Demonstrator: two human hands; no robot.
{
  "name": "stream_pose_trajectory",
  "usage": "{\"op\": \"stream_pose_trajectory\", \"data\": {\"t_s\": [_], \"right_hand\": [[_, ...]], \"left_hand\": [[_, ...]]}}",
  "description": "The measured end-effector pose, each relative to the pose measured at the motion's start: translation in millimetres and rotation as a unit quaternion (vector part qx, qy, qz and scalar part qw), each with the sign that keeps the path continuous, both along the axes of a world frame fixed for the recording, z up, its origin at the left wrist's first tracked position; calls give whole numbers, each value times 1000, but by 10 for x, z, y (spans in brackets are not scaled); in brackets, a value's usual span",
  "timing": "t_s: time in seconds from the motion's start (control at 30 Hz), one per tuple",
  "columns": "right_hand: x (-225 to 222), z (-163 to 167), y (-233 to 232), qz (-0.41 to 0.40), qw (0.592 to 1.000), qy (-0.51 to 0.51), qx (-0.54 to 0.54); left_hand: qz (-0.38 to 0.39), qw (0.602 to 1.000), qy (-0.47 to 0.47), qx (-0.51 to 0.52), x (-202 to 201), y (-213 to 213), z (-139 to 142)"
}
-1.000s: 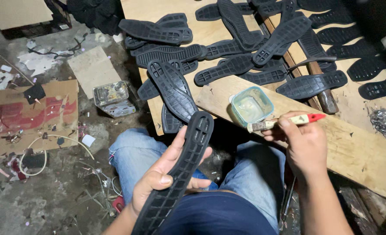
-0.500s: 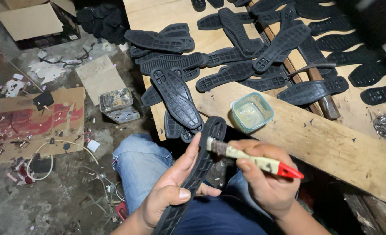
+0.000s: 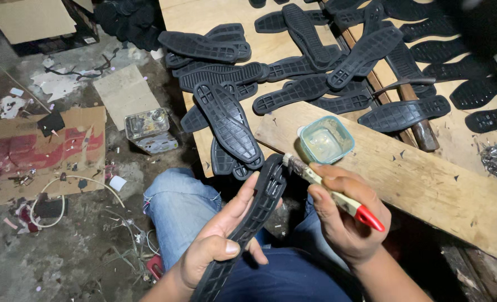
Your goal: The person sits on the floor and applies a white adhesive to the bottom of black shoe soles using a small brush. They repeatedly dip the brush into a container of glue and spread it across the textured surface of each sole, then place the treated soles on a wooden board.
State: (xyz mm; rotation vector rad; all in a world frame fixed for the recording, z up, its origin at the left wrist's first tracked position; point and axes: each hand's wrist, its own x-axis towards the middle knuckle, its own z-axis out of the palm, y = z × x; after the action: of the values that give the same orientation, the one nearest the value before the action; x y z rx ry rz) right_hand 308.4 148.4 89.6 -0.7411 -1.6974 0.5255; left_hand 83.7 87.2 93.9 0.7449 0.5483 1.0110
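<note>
Dim overhead light (corners perhaps blurred), sharp centre.

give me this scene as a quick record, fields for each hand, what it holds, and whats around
left hand: left hand holds a black sole on edge over the lap
right hand: right hand grips a brush with a red handle end, bristles at the sole's top
tub: small teal tub on a plank, just beyond the brush
pile: more black soles spread over the boards
floor: metal can and cardboard to the left
</note>
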Motion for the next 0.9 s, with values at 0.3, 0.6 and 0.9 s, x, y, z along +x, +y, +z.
{"op": "stream_pose_trajectory", "data": {"t_s": [0.3,0.6,0.9], "right_hand": [[55,-61,86,-35,997,7,-63],[606,-321,1160,-134,923,-342,-116],[667,-835,1437,-50,900,-422,-97]], "left_hand": [[24,995,-98,-6,-36,-15,-208],[-18,888,-446,-113,-145,-57,-469],[44,934,-339,-107,-150,-62,-420]]}}
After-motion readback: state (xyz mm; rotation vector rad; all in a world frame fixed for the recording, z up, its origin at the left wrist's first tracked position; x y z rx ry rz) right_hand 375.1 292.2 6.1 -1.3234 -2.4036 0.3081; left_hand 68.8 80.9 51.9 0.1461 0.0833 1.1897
